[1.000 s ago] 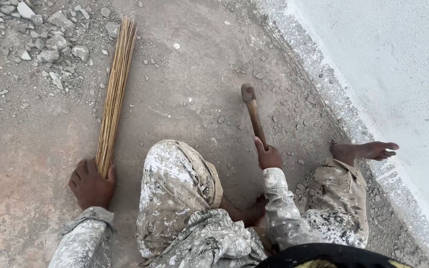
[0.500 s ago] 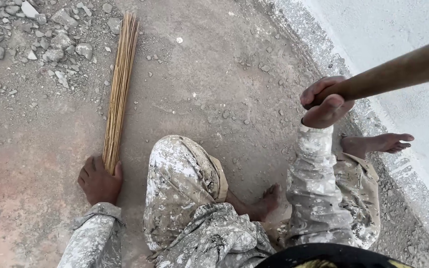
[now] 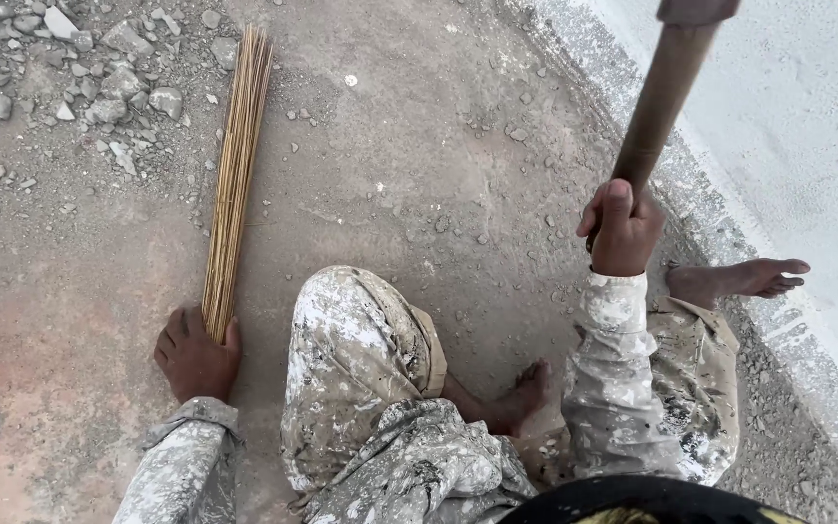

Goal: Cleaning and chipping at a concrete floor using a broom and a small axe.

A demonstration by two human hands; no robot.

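Brown wooden hammer handle (image 3: 660,107) swung upright since earlier frame, clenched in right hand (image 3: 623,231). Left of it, left hand (image 3: 196,357) pins bundle of thin yellow sticks (image 3: 235,180) to ground, steadying it.

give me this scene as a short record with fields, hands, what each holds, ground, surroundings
setting: bare dusty ground, the person seated on it with both feet bare
left hand: left hand pressed on the near end of a bundle of thin sticks that lies flat on the ground
right hand: right hand gripping a wooden handle, raised above the ground; its head is cut off at the top edge
clothing: paint-spattered trousers and sleeves
surroundings: loose stones at upper left, pale slab at right
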